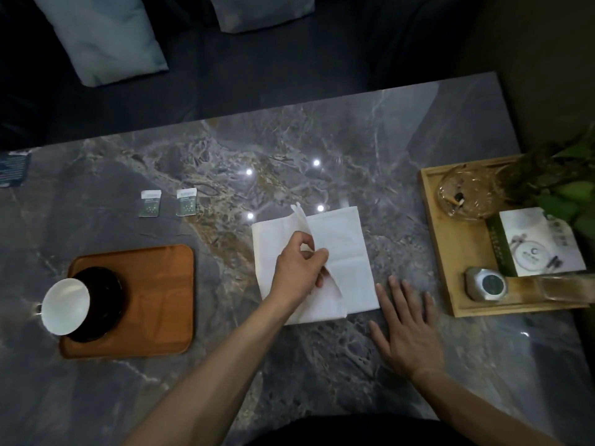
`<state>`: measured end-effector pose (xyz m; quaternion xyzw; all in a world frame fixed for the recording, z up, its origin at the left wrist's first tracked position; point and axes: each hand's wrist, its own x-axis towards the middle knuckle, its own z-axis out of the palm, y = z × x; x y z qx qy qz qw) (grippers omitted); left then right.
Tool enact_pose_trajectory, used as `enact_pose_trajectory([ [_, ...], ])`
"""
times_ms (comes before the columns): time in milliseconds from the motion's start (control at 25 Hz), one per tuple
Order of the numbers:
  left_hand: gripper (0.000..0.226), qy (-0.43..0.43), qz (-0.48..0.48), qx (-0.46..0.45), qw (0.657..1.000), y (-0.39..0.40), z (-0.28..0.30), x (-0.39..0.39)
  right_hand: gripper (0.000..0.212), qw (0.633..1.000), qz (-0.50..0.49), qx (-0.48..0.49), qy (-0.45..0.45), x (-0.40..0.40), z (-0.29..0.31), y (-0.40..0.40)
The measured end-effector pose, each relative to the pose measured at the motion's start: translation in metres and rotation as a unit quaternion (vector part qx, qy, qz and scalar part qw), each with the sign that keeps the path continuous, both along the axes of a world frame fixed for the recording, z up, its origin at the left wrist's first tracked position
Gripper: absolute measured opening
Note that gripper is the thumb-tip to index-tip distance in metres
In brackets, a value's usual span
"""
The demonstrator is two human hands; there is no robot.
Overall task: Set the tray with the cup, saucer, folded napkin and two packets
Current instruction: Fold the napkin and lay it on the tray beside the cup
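A white napkin (341, 246) lies spread on the grey marble table, in the middle. My left hand (297, 265) pinches a raised layer of it between thumb and fingers. My right hand (404, 326) rests flat on the table just right of the napkin, fingers apart. At the left an orange-brown tray (161, 294) holds a dark saucer (106, 304) with a white cup (66, 305) on it. Two small green-and-white packets (150, 203) (186, 202) lie side by side on the table beyond the tray.
A wooden tray (450, 284) at the right holds a glass ashtray (467, 194), a white box (541, 243), a round metal tin (486, 284) and a green plant (566, 188). A dark card (13, 169) lies at the far left edge. Cushions sit beyond the table.
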<state>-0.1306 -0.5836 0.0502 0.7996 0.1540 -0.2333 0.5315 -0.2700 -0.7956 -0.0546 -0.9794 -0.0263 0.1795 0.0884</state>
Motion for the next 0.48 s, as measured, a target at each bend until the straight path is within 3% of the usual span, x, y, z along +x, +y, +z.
enact_pose_trajectory([
  [480,0.016,0.046,-0.089,0.106,0.989,-0.054,-0.038,0.014,0.08,0.999,-0.007,0.02,-0.038,-0.002,-0.004,0.0],
])
